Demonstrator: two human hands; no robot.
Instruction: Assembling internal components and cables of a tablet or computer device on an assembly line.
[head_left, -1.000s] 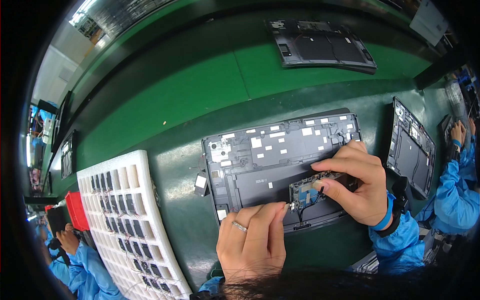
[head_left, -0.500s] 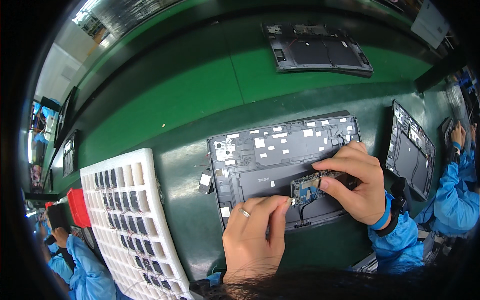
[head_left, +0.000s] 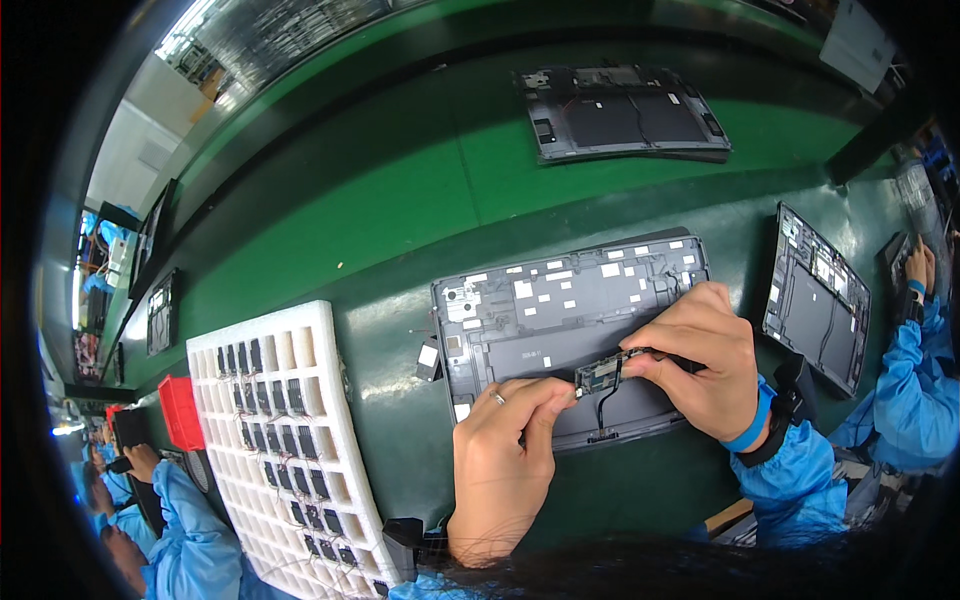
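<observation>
A grey open device shell (head_left: 560,320) with white stickers lies on the green bench in front of me. My right hand (head_left: 705,360) pinches a small circuit part with a black cable (head_left: 605,380) over the shell's near edge. My left hand (head_left: 505,455), a ring on one finger, rests on the shell's lower edge with its fingertips touching the left end of that same part. The cable hangs down from the part to a small plug near the shell's rim.
A white foam tray (head_left: 275,450) with several small dark parts stands to the left. Another shell (head_left: 620,110) lies at the back, a third (head_left: 815,295) at the right. People in blue coats work at the left and right edges. A red bin (head_left: 180,410) sits far left.
My left hand has moved right and up along the shell's edge until its fingertips meet the small part. My right hand has lifted the part slightly. The camera view has shifted.
</observation>
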